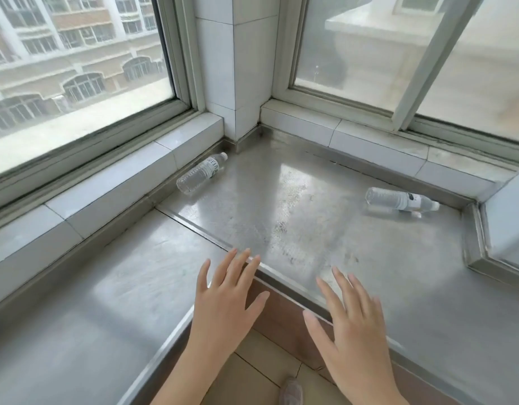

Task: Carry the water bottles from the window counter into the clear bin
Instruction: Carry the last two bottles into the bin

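Observation:
Two clear water bottles lie on their sides on the steel window counter. The left bottle rests against the left sill, its white cap pointing to the corner pillar. The right bottle lies near the right sill with its cap pointing right. My left hand and my right hand hover over the counter's inner front edge, palms down, fingers spread and straight, holding nothing. Both hands are well short of the bottles. No clear bin is in view.
Windows with tiled sills run along both arms of the L-shaped counter, meeting at a tiled corner pillar. A raised white block stands at the far right. Tiled floor and a shoe show below.

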`<state>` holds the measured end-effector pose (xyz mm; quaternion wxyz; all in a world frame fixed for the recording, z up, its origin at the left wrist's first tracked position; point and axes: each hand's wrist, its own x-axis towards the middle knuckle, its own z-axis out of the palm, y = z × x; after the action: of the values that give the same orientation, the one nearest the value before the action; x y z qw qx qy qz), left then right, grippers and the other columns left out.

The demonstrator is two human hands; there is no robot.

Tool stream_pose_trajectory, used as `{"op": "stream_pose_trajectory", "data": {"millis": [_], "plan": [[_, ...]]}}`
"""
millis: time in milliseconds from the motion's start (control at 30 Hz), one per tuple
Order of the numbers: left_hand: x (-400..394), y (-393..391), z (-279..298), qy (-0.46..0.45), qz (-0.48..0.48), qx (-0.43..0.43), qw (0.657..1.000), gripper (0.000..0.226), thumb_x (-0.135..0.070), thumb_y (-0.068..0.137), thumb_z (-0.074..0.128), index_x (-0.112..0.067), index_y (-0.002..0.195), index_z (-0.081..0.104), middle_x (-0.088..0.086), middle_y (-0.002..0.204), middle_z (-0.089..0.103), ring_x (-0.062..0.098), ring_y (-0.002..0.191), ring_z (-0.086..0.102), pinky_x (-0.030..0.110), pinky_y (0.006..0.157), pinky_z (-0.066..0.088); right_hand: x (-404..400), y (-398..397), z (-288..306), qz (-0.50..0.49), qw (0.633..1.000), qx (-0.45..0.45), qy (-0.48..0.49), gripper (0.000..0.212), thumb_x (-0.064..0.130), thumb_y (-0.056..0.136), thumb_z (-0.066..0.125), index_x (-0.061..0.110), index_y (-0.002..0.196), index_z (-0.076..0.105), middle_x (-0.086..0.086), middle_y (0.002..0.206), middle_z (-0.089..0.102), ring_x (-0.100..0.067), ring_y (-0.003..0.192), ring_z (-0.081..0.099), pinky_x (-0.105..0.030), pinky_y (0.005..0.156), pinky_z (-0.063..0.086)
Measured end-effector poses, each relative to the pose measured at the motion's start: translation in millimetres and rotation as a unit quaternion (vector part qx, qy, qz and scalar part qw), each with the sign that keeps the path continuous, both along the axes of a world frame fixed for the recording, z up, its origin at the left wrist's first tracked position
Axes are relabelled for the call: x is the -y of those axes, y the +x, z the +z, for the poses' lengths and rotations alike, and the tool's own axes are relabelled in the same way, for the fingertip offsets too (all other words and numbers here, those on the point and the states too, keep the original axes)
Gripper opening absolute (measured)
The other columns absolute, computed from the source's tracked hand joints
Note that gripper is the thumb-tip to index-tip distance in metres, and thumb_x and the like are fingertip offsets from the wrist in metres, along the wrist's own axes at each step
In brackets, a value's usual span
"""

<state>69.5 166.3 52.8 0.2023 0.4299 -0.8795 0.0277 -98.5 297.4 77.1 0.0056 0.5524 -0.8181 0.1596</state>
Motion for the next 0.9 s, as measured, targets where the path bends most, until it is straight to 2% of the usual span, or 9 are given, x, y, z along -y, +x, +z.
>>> {"op": "stream_pose_trajectory", "data": {"millis": [100,400,467,567,667,800,900], "plan": [[30,-31,0,0.000,0.021,0.006,1.000,0.057,-0.056,0.087,0.044,-0.025,0.130,0.064,-0.005,0.137,0.062,0.019,0.131,0.054,0.046,0.112,0.022,39,-39,-3,0.019,1.000,-0.005,0.018,0.067,0.061,0.094,0.015,0.021,0.131,0.054,-0.008,0.145,0.047,-0.028,0.135,0.033,-0.052,0.104,0.023],[137,-78,-6,0.008,0.072,0.026,0.997,0.058,-0.056,0.087,0.044,-0.025,0.133,0.060,-0.004,0.139,0.060,0.022,0.134,0.052,0.048,0.112,0.024,138,-99,-9,0.072,0.995,-0.037,0.056,0.070,0.060,0.095,0.013,0.018,0.130,0.056,-0.010,0.142,0.049,-0.030,0.133,0.034,-0.052,0.104,0.020],[171,-81,-9,0.004,0.083,0.026,0.996,0.055,-0.055,0.086,0.050,-0.024,0.131,0.062,-0.002,0.137,0.062,0.024,0.132,0.054,0.048,0.111,0.028,165,-103,-8,0.073,0.995,-0.037,0.056,0.070,0.060,0.095,0.013,0.018,0.130,0.056,-0.010,0.142,0.050,-0.030,0.133,0.034,-0.052,0.104,0.020],[226,-84,-13,0.013,0.097,0.021,0.995,0.056,-0.049,0.081,0.072,-0.021,0.129,0.063,0.001,0.136,0.063,0.027,0.130,0.056,0.052,0.108,0.038,211,-103,-4,0.070,0.995,-0.032,0.065,0.065,0.058,0.094,0.020,0.019,0.134,0.053,-0.009,0.143,0.048,-0.028,0.135,0.032,-0.050,0.108,0.018],[275,-87,-23,0.016,0.089,0.032,0.995,0.060,-0.046,0.078,0.075,-0.018,0.130,0.063,0.004,0.136,0.063,0.028,0.130,0.056,0.049,0.111,0.032,255,-98,-5,0.072,0.994,-0.029,0.071,0.062,0.057,0.092,0.029,0.019,0.136,0.051,-0.010,0.144,0.046,-0.029,0.136,0.032,-0.050,0.108,0.017],[334,-88,-44,0.055,0.083,0.056,0.994,0.063,-0.041,0.075,0.080,-0.016,0.131,0.063,0.007,0.135,0.063,0.031,0.128,0.057,0.055,0.103,0.046,307,-93,-11,0.080,0.994,-0.025,0.074,0.066,0.056,0.096,0.015,0.017,0.135,0.052,-0.011,0.144,0.047,-0.031,0.135,0.034,-0.051,0.108,0.021],[371,-86,-63,0.095,0.073,0.083,0.989,0.067,-0.034,0.070,0.086,-0.019,0.131,0.063,0.009,0.133,0.064,0.032,0.125,0.059,0.054,0.097,0.050,336,-90,-15,0.078,0.994,-0.025,0.073,0.066,0.054,0.097,0.013,0.016,0.136,0.050,-0.012,0.144,0.047,-0.031,0.134,0.035,-0.051,0.107,0.021]]}}
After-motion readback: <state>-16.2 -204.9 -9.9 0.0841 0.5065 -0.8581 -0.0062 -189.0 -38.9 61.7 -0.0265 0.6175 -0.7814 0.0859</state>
